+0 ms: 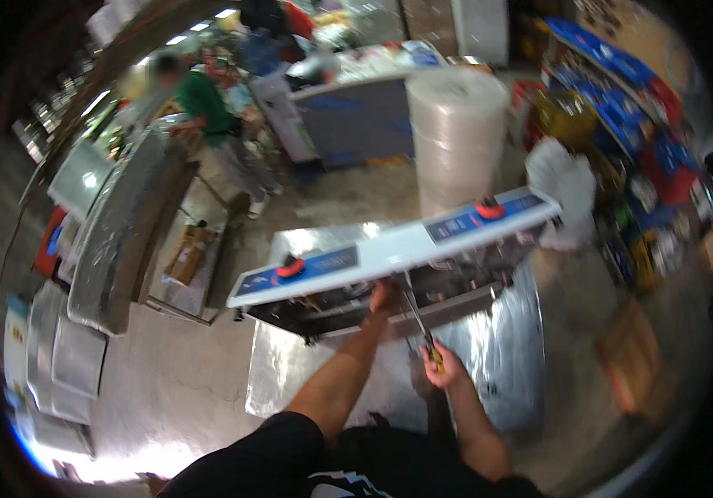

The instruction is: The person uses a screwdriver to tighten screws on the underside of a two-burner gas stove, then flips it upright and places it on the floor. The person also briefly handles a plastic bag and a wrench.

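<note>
A long metal appliance (pixel 389 251) rests on the metal-topped table in front of me. Its white panel carries two blue labels and two red-and-black knobs, the left knob (pixel 291 266) and the right knob (pixel 489 207). The side toward me is open, showing dark inner parts. My right hand (pixel 444 366) is closed round the yellow-and-black handle of a screwdriver (pixel 417 318), whose shaft points up to the panel's lower edge. My left hand (pixel 385 297) reaches to the open side just left of the shaft; its fingers are blurred and partly hidden.
The shiny table (pixel 306 365) extends under the appliance. Behind it stands a tall roll of bubble wrap (pixel 458 124). Wrapped metal units (pixel 116 241) line the left side, near a person in a green top (pixel 207 104). Loaded shelves (pixel 605 91) and a white bag (pixel 562 187) stand right.
</note>
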Motion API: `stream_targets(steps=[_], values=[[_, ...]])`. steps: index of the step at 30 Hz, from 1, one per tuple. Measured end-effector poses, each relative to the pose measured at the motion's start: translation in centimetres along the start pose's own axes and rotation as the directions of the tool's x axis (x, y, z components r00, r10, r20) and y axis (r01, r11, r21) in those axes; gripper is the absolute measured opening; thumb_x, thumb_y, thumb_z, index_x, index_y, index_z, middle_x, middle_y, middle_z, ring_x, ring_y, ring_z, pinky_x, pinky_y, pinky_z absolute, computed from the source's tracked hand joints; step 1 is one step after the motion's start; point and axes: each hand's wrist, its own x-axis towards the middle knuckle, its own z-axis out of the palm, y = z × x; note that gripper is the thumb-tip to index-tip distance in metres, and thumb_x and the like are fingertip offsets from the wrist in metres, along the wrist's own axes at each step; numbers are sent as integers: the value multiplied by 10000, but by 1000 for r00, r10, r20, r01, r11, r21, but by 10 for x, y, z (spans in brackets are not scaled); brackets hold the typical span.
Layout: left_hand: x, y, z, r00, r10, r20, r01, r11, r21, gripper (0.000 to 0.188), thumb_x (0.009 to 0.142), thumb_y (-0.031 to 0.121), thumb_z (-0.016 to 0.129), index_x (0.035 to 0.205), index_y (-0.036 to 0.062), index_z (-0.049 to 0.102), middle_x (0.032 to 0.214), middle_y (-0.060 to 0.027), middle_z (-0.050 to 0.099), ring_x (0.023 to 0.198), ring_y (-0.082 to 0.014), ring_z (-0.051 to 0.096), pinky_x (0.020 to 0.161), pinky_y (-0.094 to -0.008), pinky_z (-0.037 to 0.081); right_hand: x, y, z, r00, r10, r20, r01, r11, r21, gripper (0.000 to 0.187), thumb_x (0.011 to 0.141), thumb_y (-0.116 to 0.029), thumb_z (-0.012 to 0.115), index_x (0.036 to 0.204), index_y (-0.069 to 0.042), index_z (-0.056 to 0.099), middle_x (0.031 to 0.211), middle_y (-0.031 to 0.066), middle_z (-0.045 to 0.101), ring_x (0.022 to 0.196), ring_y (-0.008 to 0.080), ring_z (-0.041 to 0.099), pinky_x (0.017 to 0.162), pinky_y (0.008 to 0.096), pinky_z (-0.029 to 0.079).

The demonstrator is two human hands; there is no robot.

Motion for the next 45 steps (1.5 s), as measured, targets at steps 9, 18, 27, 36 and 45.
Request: stream_targets(steps=[9, 18, 27, 36, 45], values=[[-15, 54, -68, 969, -75, 235, 120, 976, -184, 354, 938, 332, 529, 983, 33, 712, 909, -211, 714, 780, -337, 709, 689, -458, 540, -9, 42, 21, 479, -855, 196, 491, 76, -868, 261, 941, -289, 675, 963, -41, 598, 879, 128, 639, 660, 296, 590, 558, 382, 479], [-25, 73, -84, 919, -205, 337, 293, 926, -237, 253, 1017, 323, 523, 1089, 114, 646, 744, -50, 619, 538, -135, 587, 435, -282, 436, -8, 24, 21, 972, -159, 175, 148, 986, 75, 262, 949, -257, 696, 990, -26, 580, 865, 55, 583, 572, 85, 509, 367, 189, 299], [-29, 85, -90, 923, -209, 322, 282, 939, -200, 305, 1002, 406, 544, 1100, 136, 646, 806, -40, 647, 578, -127, 600, 474, -291, 472, 2, 45, 28, 581, -806, 117, 636, 359, -683, 216, 880, -196, 718, 964, -34, 604, 849, 104, 575, 672, 225, 559, 616, 375, 467], [-36, 96, -92, 938, -192, 290, 264, 936, -232, 336, 1001, 332, 522, 1027, 26, 660, 673, -85, 600, 506, -156, 589, 442, -318, 461, -10, 26, 27, 945, -289, 153, 321, 905, -278, 237, 953, -268, 666, 1012, -60, 569, 814, 44, 577, 574, 96, 500, 436, 244, 382], [-32, 84, -89, 953, -137, 268, 200, 954, -223, 312, 986, 287, 524, 1022, 12, 667, 677, -97, 615, 497, -175, 583, 450, -332, 467, -5, 27, 26, 688, -700, 192, 458, 213, -863, 283, 961, -321, 658, 1070, -65, 607, 822, 39, 556, 638, 142, 527, 551, 320, 445]])
